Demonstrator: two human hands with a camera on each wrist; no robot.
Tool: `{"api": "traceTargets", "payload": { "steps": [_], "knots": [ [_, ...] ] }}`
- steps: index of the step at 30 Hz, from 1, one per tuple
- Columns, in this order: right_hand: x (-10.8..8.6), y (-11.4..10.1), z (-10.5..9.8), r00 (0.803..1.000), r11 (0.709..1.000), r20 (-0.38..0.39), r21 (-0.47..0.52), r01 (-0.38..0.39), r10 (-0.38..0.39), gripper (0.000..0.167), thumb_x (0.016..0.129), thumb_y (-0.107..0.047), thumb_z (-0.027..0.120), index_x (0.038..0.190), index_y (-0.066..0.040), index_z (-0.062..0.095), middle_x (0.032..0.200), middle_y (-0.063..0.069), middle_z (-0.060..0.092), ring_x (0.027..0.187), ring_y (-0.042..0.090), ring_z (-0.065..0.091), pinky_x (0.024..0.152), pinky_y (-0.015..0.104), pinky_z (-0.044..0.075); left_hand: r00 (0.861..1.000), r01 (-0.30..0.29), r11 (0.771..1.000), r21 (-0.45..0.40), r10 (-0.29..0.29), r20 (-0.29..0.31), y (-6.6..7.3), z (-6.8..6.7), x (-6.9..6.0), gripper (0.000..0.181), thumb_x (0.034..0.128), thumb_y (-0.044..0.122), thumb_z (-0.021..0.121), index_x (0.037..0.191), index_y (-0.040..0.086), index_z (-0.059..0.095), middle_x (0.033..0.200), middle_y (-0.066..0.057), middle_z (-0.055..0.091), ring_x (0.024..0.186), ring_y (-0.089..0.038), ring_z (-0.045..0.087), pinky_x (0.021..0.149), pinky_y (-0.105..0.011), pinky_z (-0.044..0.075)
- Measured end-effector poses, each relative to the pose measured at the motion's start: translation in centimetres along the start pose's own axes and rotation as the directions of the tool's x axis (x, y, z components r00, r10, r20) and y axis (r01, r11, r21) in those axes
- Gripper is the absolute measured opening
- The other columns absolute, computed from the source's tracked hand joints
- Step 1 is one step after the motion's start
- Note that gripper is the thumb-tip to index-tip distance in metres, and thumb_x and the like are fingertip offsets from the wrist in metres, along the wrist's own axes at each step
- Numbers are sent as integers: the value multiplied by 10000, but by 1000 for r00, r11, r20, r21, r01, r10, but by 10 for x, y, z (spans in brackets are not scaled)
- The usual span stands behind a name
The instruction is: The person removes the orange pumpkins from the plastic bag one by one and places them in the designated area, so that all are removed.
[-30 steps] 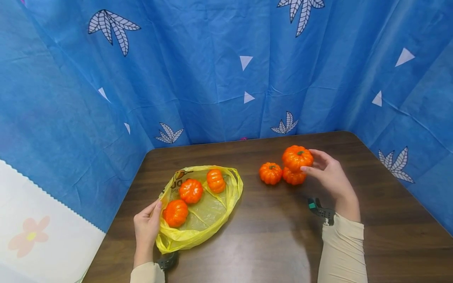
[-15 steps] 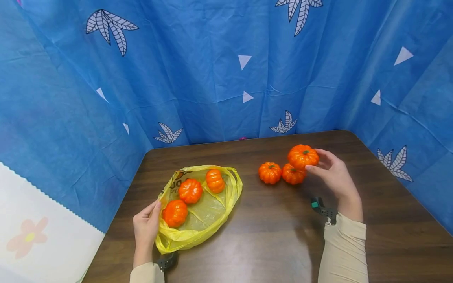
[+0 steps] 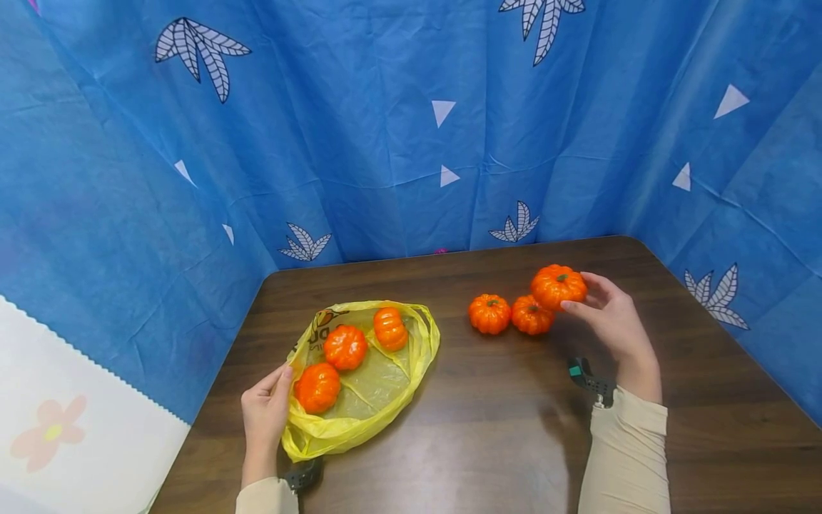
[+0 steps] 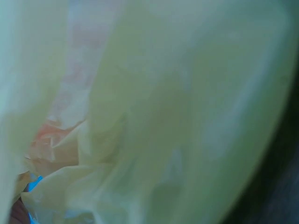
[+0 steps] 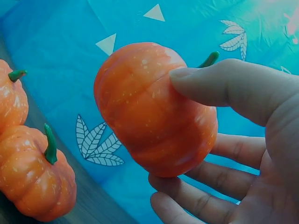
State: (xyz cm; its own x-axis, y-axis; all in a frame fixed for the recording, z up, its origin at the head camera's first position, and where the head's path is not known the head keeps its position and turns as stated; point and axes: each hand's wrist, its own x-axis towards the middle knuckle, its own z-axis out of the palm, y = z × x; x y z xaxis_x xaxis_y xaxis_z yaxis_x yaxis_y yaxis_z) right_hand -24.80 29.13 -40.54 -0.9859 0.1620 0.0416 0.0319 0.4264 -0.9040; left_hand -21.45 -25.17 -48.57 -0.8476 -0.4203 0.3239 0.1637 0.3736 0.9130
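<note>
My left hand pinches the left rim of a yellow plastic bag, which lies wide-mouthed on the table. Inside the bag sit three small orange pumpkins, one close to my left fingers, another in the middle, the third towards the back. Raised above the table, a pumpkin with a green stem is held between the thumb and fingers of my right hand. Just left of it, two more pumpkins, one and another, stand side by side. Blurred bag plastic fills the left wrist view.
The dark wooden table reaches back to a blue curtain with leaf and triangle prints, which also hangs along both sides. A white cloth with a flower print lies at the left edge.
My right hand has moved a little to the right with its pumpkin, away from the two standing ones. My left hand and the bag stay in place.
</note>
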Motion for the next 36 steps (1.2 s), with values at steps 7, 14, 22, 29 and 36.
{"api": "traceTargets", "payload": {
  "steps": [7, 14, 22, 29, 36],
  "knots": [
    [2, 6, 0, 1000, 1000, -7, -2, -15, 15, 811, 962, -380, 664, 1576, -48, 252, 1576, 264, 342, 1387, 472, 410, 1089, 573, 427, 1000, -28, 1000, 5, 29, -14, -1, 0, 0, 241, 948, 120, 690, 1102, -58, 740, 907, 387, 638, 936, 27, 698, 728, -56, 524],
    [6, 23, -7, 998, 998, -32, 24, -58, 59, 850, 951, -444, 658, 1578, -48, 244, 1557, 254, 375, 1363, 418, 446, 956, 213, 539, 1000, -21, 1000, -15, 21, -15, -1, 0, -1, 242, 954, 112, 679, 1109, -67, 733, 903, 382, 639, 883, 140, 645, 725, -53, 521],
    [6, 46, -13, 989, 990, -62, 46, -132, 135, 851, 974, -445, 618, 1581, -19, 201, 1578, 295, 306, 1368, 459, 401, 1123, 624, 371, 1000, -12, 1000, -14, 12, -10, -3, 1, -1, 242, 954, 114, 681, 1109, -63, 735, 905, 382, 643, 916, 83, 674, 735, -58, 526],
    [7, 50, -11, 986, 986, -61, 56, -155, 158, 856, 975, -451, 613, 1584, -23, 190, 1595, 294, 279, 1383, 469, 379, 1133, 629, 353, 1000, -13, 1000, -10, 12, -11, -2, 0, -1, 237, 954, 123, 683, 1105, -50, 743, 909, 373, 640, 912, 89, 672, 737, -54, 523],
    [10, 58, -9, 980, 980, -61, 61, -187, 191, 892, 969, -456, 621, 1595, -33, 147, 1622, 294, 209, 1416, 513, 312, 1136, 657, 324, 1000, -19, 1000, -9, 19, -8, -1, 0, -1, 222, 952, 108, 681, 1104, -41, 747, 907, 363, 635, 917, 99, 666, 741, -52, 521]
  ]
}}
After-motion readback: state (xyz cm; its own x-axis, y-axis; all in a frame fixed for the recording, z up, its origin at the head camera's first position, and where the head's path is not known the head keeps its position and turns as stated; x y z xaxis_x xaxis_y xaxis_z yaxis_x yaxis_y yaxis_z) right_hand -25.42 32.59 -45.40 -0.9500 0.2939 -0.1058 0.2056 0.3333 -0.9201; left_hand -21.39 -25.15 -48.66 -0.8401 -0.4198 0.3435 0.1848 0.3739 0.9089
